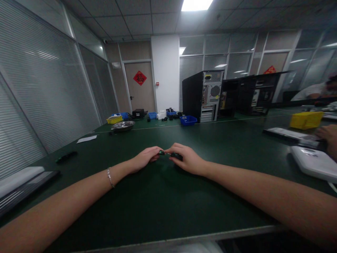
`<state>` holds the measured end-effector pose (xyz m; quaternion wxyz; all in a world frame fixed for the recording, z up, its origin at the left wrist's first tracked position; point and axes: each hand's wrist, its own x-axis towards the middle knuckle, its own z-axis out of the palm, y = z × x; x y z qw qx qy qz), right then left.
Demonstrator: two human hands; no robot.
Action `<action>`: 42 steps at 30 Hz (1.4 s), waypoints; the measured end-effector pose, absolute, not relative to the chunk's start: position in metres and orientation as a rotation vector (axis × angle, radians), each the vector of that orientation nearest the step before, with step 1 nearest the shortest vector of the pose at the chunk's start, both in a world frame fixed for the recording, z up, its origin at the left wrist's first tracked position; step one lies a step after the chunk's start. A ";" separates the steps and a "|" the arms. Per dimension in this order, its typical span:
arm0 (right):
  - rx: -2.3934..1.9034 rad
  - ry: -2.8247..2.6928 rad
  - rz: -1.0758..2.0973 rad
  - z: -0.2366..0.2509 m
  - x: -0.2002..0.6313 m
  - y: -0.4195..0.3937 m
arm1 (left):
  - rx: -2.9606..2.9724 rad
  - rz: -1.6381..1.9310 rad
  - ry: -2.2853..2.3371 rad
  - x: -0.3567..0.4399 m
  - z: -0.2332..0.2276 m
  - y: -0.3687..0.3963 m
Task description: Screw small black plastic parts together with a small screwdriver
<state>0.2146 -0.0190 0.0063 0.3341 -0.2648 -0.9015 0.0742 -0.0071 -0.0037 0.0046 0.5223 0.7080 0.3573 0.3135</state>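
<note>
Both my arms stretch out over a dark green table [163,196]. My left hand [144,158] and my right hand [185,159] meet at the table's middle and rest on its surface. Between their fingertips sits a small black part [161,153], pinched by the left fingers. The right fingers close on another small black piece [177,156] joined to it. What the parts are is too small to tell. A thin bracelet [110,177] circles my left wrist.
A laptop [25,188] lies at the left edge, a black bar [66,156] beyond it. Computer towers [202,95], blue bins [188,120], a yellow bin [114,119] and a metal dish [123,125] stand at the far end. On the right are a white device [314,162], a yellow box [305,119] and another person's hand [328,135].
</note>
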 end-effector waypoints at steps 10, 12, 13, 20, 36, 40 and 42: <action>-0.558 -2.328 0.287 0.007 0.213 -0.018 | 1.527 0.804 0.712 -0.009 0.002 -0.001; -0.552 -2.325 0.296 0.007 0.213 -0.017 | 1.491 0.806 0.689 -0.008 0.003 -0.002; -0.549 -2.323 0.300 0.007 0.213 -0.017 | 1.465 0.804 0.672 -0.008 0.004 -0.003; -0.545 -2.295 0.316 0.010 0.213 -0.019 | 1.259 0.835 0.614 0.000 0.007 -0.010; -0.558 -2.365 0.234 0.010 0.215 -0.019 | 1.472 0.839 0.660 -0.001 0.001 -0.006; -0.554 -2.343 0.271 0.011 0.215 -0.020 | 1.439 0.782 0.660 -0.003 0.007 -0.008; -0.561 -2.326 0.270 0.011 0.215 -0.020 | 1.437 0.784 0.682 -0.006 0.009 -0.006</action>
